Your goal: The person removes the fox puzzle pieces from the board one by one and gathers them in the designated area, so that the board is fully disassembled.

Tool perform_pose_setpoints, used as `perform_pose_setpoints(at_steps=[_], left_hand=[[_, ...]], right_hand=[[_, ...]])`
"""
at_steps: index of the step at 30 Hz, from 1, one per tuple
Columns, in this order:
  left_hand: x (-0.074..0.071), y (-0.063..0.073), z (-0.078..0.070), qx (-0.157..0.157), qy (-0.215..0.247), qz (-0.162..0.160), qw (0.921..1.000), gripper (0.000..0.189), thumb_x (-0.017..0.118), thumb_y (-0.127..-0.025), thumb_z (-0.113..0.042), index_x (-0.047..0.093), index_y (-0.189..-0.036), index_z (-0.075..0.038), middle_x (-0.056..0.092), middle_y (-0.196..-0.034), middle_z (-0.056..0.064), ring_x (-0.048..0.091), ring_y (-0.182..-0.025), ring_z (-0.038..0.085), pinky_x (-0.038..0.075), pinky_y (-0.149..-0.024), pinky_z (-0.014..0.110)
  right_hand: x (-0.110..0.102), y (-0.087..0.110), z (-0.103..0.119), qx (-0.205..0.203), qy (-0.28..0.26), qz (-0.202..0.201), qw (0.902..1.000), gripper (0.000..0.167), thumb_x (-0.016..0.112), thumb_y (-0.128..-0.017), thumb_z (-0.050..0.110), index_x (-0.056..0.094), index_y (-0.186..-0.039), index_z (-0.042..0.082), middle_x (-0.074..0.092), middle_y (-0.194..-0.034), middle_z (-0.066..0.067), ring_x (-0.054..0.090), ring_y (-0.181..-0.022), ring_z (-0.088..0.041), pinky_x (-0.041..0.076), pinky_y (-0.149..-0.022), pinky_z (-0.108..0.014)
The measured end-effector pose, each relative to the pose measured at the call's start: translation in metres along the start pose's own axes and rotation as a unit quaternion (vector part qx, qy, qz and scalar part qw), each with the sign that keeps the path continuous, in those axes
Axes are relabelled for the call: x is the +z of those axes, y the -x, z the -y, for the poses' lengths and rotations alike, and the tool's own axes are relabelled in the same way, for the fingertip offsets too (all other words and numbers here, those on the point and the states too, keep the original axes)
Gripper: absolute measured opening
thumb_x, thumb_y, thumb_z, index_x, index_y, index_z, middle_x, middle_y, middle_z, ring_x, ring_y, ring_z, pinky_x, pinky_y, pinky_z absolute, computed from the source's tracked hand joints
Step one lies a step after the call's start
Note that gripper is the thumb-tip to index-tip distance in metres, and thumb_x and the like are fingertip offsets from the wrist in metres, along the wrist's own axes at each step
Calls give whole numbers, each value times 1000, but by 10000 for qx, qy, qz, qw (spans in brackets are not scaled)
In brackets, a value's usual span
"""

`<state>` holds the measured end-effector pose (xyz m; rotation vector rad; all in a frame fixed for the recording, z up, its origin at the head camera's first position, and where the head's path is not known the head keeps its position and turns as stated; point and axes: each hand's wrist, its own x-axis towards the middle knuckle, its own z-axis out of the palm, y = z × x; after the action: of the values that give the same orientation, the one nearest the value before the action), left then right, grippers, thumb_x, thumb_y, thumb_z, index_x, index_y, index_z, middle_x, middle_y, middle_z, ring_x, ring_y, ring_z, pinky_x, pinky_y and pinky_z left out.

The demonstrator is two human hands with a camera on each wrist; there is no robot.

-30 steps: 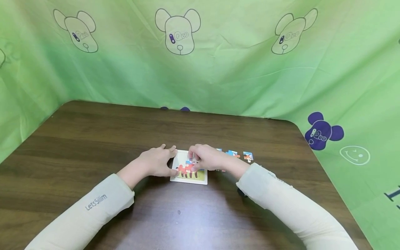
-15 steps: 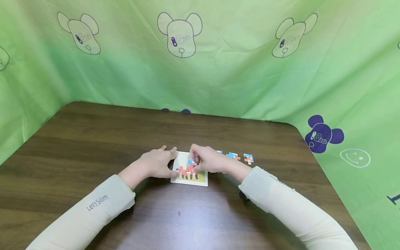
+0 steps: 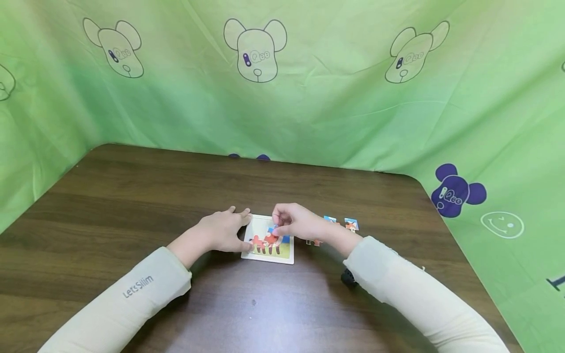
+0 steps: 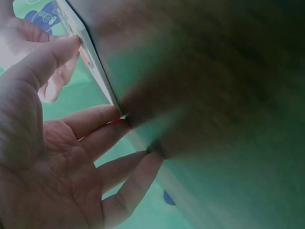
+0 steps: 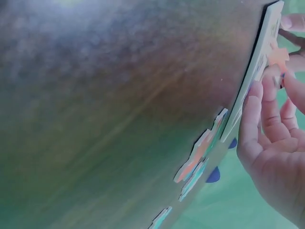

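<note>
A square picture puzzle in a white frame (image 3: 268,261) lies on the table, its lower part showing dark legs on yellow-green ground. My left hand (image 3: 220,231) rests along its left side with fingers spread, the thumb on the lower left corner. In the left wrist view those fingertips (image 4: 107,113) reach the frame's edge. Over the right half of the puzzle, my right hand (image 3: 299,223) pinches a red-orange puzzle piece (image 5: 279,56) between thumb and fingertips. The head view shows that piece tilted, with blue beside it. My right fingers cover the frame's upper right corner.
Several loose puzzle pieces lie right of the frame, among them a blue-and-orange piece (image 3: 351,224) and a red-orange one (image 3: 314,242), partly hidden by my right forearm. A black object (image 3: 348,278) sits under the right cuff. Green printed cloth (image 3: 335,117) hangs behind the table (image 3: 176,176).
My right hand has shifted slightly right and off the puzzle, and the red-orange piece in its fingers has turned. More blue shows at the puzzle's right side. The left hand stays put.
</note>
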<state>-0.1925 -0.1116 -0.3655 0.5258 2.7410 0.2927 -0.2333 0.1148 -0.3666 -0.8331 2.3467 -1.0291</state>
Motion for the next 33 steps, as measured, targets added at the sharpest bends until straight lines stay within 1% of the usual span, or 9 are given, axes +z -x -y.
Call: perform_pose_setpoints(at_steps=[4,10,13,17,20,24,28,31,33], left_hand=[[-1,0,-1,-2,-17,1,10000,79,68,-85,-52,43,-152,-21,31,-163,0,29,-150,37,45,-99,64],[0,1,-2,-2,0,29,10000,78,67,-85,-51,42,-152,-21,31,-163,-1,28,-151,37,44,-101,64],[0,1,-2,14,3,15,10000,77,67,-86,-50,42,-153,-20,31,-163,0,28,-151,37,44,-100,65],[1,1,-1,65,-26,-27,10000,78,66,-86,-50,42,-153,-18,31,-163,1,29,-150,37,45,-99,65],[2,1,0,64,-53,-47,10000,78,66,-86,-51,41,-153,-18,30,-164,1,29,-150,38,44,-100,65],[3,0,0,67,-84,-58,9999,78,65,-86,-53,41,-153,-19,30,-164,1,28,-150,37,44,-100,65],[4,-1,0,89,-102,-71,9999,78,66,-86,-53,41,-153,-19,31,-163,1,29,-150,38,43,-101,65],[5,-1,0,58,-95,-66,9999,79,66,-86,-53,41,-153,-20,30,-163,1,29,-150,38,43,-101,66],[5,-1,0,42,-90,-61,9999,79,65,-86,-53,41,-153,-20,30,-164,0,29,-150,37,42,-101,66]], right_hand=[[-3,2,-3,29,-417,-35,9991,16,70,-89,1,55,-91,1,56,-76,0,52,-73,-12,44,-71,-23],[-7,4,-5,30,-658,-213,9976,15,70,-89,-1,55,-91,0,56,-74,1,54,-71,-12,47,-68,-23],[-11,6,-4,107,-728,-350,9967,14,70,-88,-1,56,-91,1,55,-73,2,54,-71,-11,46,-67,-23],[-18,10,-6,126,-672,-537,9962,12,70,-88,0,58,-92,0,56,-71,3,52,-68,-10,42,-63,-21],[-24,15,-9,106,-693,-618,9956,12,69,-88,-1,58,-92,-2,57,-69,3,54,-67,-12,42,-61,-22],[-31,24,-14,178,-765,-690,9945,12,69,-88,-1,58,-93,-3,58,-69,1,58,-68,-17,47,-63,-25],[-38,33,-20,314,-918,-764,9923,13,68,-88,-2,57,-95,-4,60,-72,1,60,-70,-16,52,-68,-28],[-44,40,-26,397,-918,-846,9914,14,68,-89,0,57,-96,-5,60,-73,1,59,-70,-15,51,-68,-26],[-48,45,-30,441,-867,-900,9912,15,68,-90,1,57,-97,-5,60,-73,1,58,-69,-14,48,-64,-25]])
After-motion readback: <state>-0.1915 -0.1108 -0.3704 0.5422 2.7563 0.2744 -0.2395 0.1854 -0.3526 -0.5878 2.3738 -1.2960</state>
